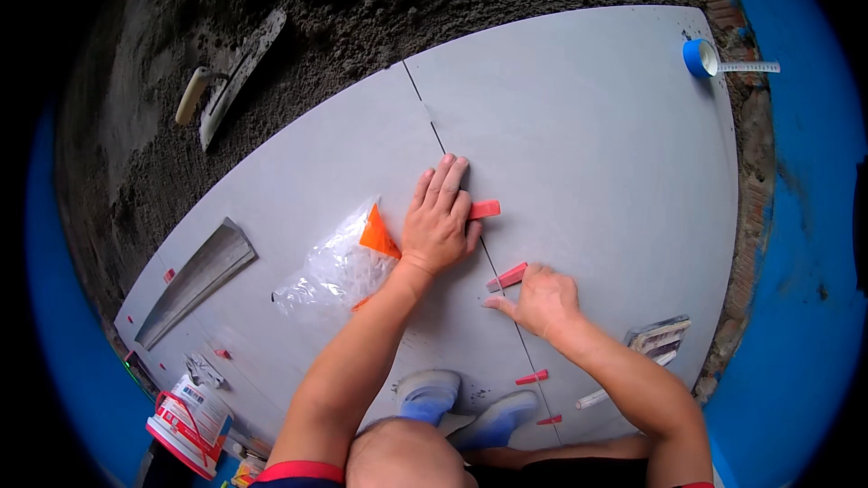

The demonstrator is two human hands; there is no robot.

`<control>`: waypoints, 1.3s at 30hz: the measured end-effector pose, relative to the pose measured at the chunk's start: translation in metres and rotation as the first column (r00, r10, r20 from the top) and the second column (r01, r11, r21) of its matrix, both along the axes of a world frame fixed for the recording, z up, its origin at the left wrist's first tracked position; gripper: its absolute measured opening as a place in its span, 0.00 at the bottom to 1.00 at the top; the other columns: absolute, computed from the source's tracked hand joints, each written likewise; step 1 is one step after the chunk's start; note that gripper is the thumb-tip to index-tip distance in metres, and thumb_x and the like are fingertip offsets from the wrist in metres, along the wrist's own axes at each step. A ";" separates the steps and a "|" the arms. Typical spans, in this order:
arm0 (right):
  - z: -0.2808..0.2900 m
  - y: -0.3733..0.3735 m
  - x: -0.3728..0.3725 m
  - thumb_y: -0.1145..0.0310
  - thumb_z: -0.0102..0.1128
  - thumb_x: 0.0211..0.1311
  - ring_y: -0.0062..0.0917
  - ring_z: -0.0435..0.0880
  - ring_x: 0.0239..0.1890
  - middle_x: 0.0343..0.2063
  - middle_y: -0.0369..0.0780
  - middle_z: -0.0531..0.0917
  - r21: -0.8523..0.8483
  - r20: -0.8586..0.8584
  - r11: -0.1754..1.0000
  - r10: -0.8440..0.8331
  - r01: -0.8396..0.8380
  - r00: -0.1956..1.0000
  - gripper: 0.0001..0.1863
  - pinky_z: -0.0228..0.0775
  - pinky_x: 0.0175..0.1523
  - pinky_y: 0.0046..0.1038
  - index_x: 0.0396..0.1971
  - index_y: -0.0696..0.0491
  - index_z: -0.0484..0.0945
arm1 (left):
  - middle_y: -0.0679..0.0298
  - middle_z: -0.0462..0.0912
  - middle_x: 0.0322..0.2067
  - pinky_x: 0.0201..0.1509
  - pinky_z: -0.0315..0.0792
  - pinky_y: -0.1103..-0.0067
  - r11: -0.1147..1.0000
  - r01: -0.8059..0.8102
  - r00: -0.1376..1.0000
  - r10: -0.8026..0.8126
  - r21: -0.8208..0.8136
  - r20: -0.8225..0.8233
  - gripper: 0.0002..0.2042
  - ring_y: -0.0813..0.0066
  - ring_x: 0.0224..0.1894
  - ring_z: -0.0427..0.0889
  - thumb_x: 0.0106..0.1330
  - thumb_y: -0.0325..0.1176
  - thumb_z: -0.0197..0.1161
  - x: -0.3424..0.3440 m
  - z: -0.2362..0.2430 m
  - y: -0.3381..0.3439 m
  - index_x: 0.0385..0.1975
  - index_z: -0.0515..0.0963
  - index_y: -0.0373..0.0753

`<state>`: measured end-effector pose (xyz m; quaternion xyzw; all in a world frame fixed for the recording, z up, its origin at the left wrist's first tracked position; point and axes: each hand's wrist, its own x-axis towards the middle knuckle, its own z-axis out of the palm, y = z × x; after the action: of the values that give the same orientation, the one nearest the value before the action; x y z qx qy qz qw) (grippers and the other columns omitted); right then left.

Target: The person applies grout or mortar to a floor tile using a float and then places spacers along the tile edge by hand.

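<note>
Large pale grey tiles [615,145] lie side by side with a thin dark joint between them. My left hand [438,221] rests on the joint, its fingers stretched out over the tile. A red tile wedge [485,209] sticks out to the right from beside its index finger. Closer to me, my right hand [545,300] has its fingers curled at the thick end of a second red tile wedge [508,276], which lies slanted across the joint. The right thumb points left along the tile. Nearer still, two more red wedges [532,378] sit along the same joint.
A clear plastic bag [330,267] of white pieces lies left of my left forearm. Farther left is a grey metal channel [194,285], with a bucket [192,425] below. A trowel [240,81] rests on dark mortar [362,0]. Blue tape [700,59] stands far right; a float [658,336] lies near right.
</note>
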<state>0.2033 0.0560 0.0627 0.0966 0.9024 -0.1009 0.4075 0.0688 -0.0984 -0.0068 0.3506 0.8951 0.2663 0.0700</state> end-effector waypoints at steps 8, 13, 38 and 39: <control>-0.021 0.006 0.013 0.40 0.57 0.63 0.38 0.81 0.13 0.10 0.43 0.78 -0.116 -0.300 0.989 0.056 -0.094 0.952 0.31 0.73 0.19 0.35 0.15 0.55 0.78 | 0.51 0.64 0.67 0.74 0.53 0.59 1.000 0.008 1.000 -0.008 -0.027 0.013 0.13 0.54 0.72 0.59 0.52 0.36 0.65 0.001 -0.005 0.008 0.32 0.73 0.35; -0.023 0.008 0.016 0.45 0.55 0.67 0.39 0.81 0.15 0.12 0.44 0.80 -0.209 -0.334 0.968 0.064 -0.140 0.940 0.29 0.73 0.21 0.37 0.16 0.54 0.79 | 0.48 0.64 0.66 0.74 0.53 0.56 1.000 -0.023 1.000 0.024 0.017 -0.019 0.13 0.49 0.72 0.58 0.54 0.36 0.64 0.002 -0.003 0.013 0.33 0.73 0.34; -0.024 0.053 -0.166 0.55 0.65 0.63 0.47 0.80 0.44 0.51 0.52 0.71 -0.341 -0.640 0.798 -0.584 0.496 0.500 0.32 0.75 0.48 0.43 0.57 0.59 0.64 | 0.54 0.66 0.65 0.74 0.51 0.57 0.986 -0.162 0.981 0.158 -0.025 -0.110 0.29 0.56 0.71 0.61 0.59 0.40 0.61 0.007 -0.005 0.008 0.60 0.67 0.35; -0.022 0.043 -0.164 0.56 0.65 0.63 0.47 0.80 0.44 0.50 0.52 0.72 -0.297 -0.617 0.824 -0.551 0.482 0.562 0.31 0.75 0.48 0.43 0.56 0.59 0.64 | 0.54 0.66 0.65 0.74 0.50 0.56 0.981 -0.187 0.976 0.180 -0.050 -0.125 0.29 0.56 0.71 0.60 0.59 0.39 0.61 0.008 -0.009 0.007 0.60 0.67 0.35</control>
<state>0.0391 0.0988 0.0403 0.2933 0.9122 -0.2861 0.0054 0.0771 -0.0912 -0.0158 0.2796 0.9340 0.2222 0.0018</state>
